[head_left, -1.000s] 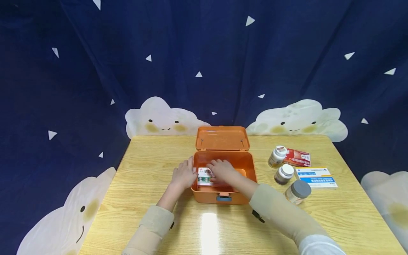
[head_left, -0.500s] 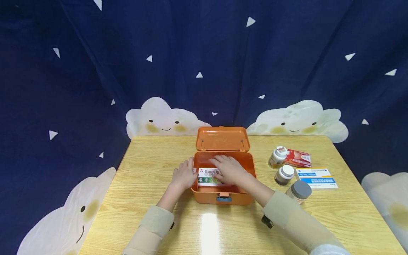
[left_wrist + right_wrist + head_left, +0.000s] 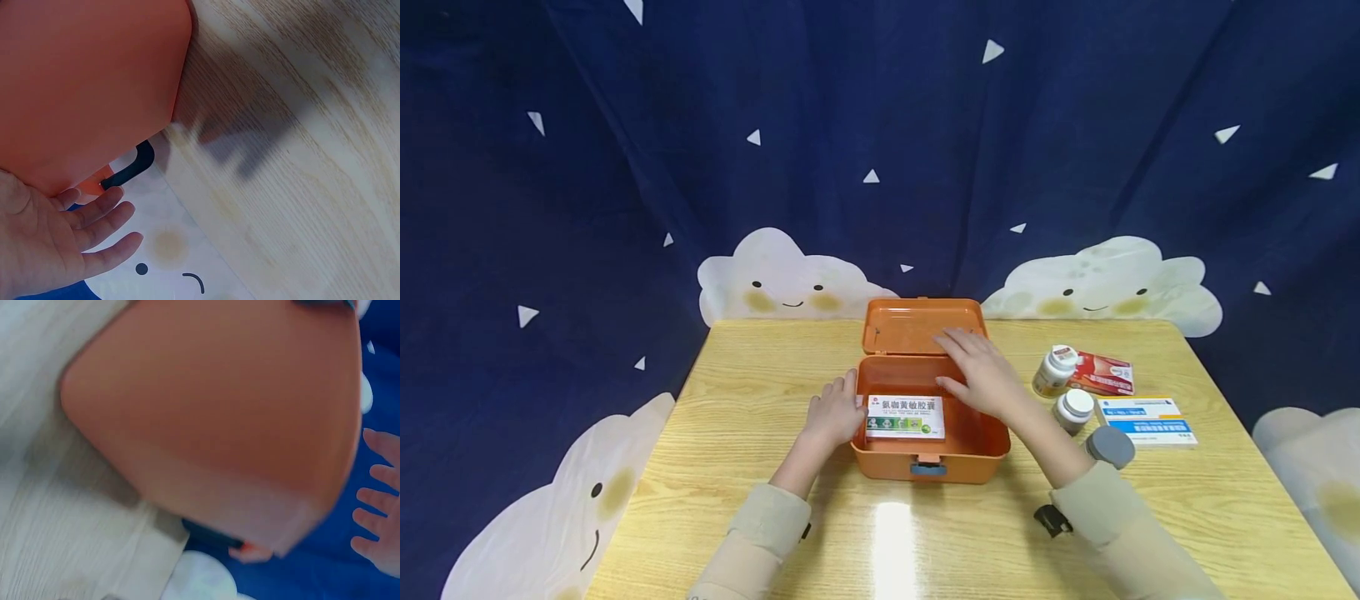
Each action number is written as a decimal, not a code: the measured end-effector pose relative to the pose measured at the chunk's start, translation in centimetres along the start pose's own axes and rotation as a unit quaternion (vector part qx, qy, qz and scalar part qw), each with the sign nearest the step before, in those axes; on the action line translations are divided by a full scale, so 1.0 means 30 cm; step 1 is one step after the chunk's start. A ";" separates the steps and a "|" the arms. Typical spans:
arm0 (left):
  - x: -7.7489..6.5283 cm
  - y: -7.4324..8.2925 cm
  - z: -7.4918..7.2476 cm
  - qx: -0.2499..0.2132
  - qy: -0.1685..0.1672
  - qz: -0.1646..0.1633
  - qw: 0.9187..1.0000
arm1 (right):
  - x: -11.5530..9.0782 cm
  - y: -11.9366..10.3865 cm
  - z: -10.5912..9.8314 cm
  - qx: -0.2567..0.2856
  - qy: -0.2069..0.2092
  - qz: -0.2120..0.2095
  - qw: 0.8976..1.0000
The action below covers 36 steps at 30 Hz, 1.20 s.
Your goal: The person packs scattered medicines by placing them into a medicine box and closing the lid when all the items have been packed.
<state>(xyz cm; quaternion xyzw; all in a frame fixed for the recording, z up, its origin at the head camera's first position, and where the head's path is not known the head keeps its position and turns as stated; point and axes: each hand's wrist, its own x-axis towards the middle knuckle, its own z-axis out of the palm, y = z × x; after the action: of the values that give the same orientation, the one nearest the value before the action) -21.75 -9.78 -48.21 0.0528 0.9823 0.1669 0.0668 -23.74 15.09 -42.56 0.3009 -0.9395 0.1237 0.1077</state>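
An orange plastic storage box [image 3: 931, 468] stands on the table with its lid [image 3: 910, 325] tipped back. Inside, at the left, lies a white and green medicine box [image 3: 905, 417], face up. At the left rim, my left hand [image 3: 835, 412] holds the storage box's side; the left wrist view shows its other fingers [image 3: 103, 228] loosely spread outside the wall. Over the right side of the storage box, my right hand [image 3: 988, 379] hovers with fingers spread and nothing in it. In the right wrist view its fingertips are apart from the orange wall.
To the right stand a white-capped bottle [image 3: 1055, 372], a second white-capped bottle [image 3: 1075, 408] and a grey-capped jar [image 3: 1110, 447], partly behind my right forearm. Beside them lie a red medicine box [image 3: 1102, 374] and a blue and white medicine box [image 3: 1147, 421]. A dark curtain [image 3: 880, 125] hangs behind the table.
My right hand has let go of the white and green medicine box, risen and moved right, uncovering its face. The left hand has stayed at the storage box's rim.
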 end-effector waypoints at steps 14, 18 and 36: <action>-0.002 0.004 -0.009 -0.004 -0.002 0.000 1.000 | -0.095 0.200 -0.113 0.015 0.042 0.105 0.993; -0.004 0.003 -0.009 -0.001 -0.004 0.000 1.000 | -0.127 0.247 -0.129 0.028 0.049 0.132 0.990; -0.006 0.004 -0.008 0.005 -0.003 0.000 1.000 | -0.310 0.451 -0.169 0.056 0.051 0.256 0.964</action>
<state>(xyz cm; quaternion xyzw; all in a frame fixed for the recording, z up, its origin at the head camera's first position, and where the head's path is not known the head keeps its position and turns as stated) -21.58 -9.77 -47.92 0.0535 0.9828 0.1623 0.0699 -23.71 32.27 -42.61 0.0492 -0.9700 0.2146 0.1034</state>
